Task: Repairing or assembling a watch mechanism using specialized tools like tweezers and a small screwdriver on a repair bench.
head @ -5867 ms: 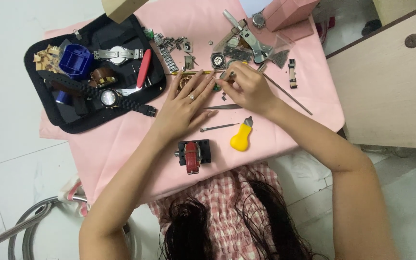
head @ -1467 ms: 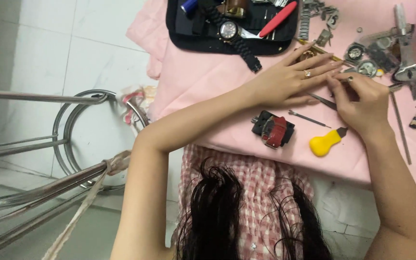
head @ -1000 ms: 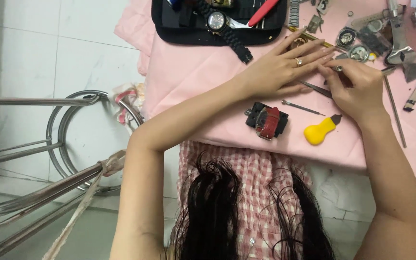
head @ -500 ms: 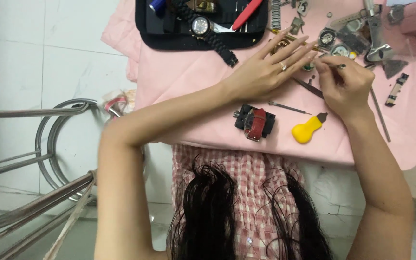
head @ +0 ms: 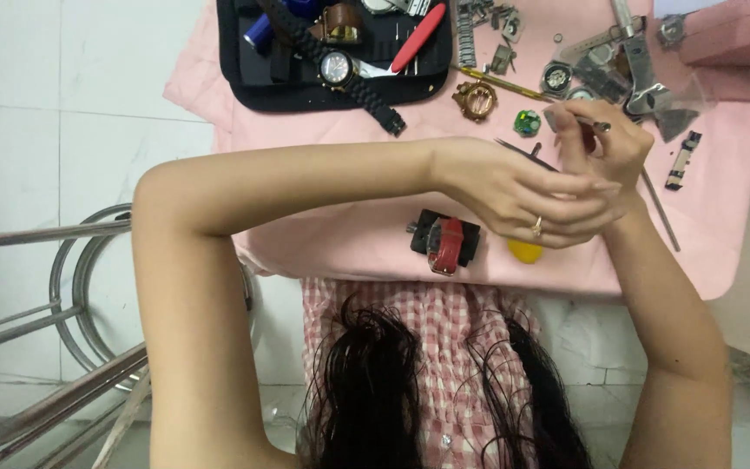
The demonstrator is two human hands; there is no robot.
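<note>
My left hand [head: 527,193], with a ring on one finger, is raised above the pink cloth [head: 349,221], its fingers stretched out together across my right wrist. What lies under its palm is hidden. My right hand [head: 608,146] pinches a thin metal tool [head: 599,126] just above the cloth. A small green round part [head: 528,122] and a gold watch case [head: 476,99] lie just to the left of it. A black and red watch holder [head: 445,242] and a half-hidden yellow-handled tool [head: 524,252] lie below my left hand.
A black tray [head: 245,76] at the top holds a black-strapped watch [head: 340,68] and a red tool [head: 419,38]. Several metal watch parts and a press tool [head: 635,61] lie at the top right by a pink box [head: 731,35]. A metal stool [head: 80,287] stands to the left.
The view has shifted left and down. My left hand has lifted off the cloth and swung across my right wrist. My right hand has drawn back slightly from the parts.
</note>
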